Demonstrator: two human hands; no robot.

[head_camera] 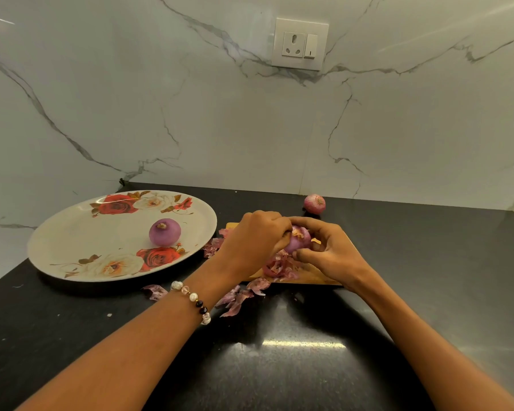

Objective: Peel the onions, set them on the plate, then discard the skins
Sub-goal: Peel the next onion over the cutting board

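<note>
Onions: one peeled [164,232] on plate [72,232], frame left. Second onion [298,240] centre frame, both hands, left [254,241] and right [328,255], gripping it, peeling. Third [314,204] unpeeled behind, on desk [428,262]. Skins [238,298] scattered, not yet discarded.

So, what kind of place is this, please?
Most likely a home kitchen: a dark stone counter, a marble-look wall with a power socket, and a wooden cutting board strewn with onion skins.
</note>
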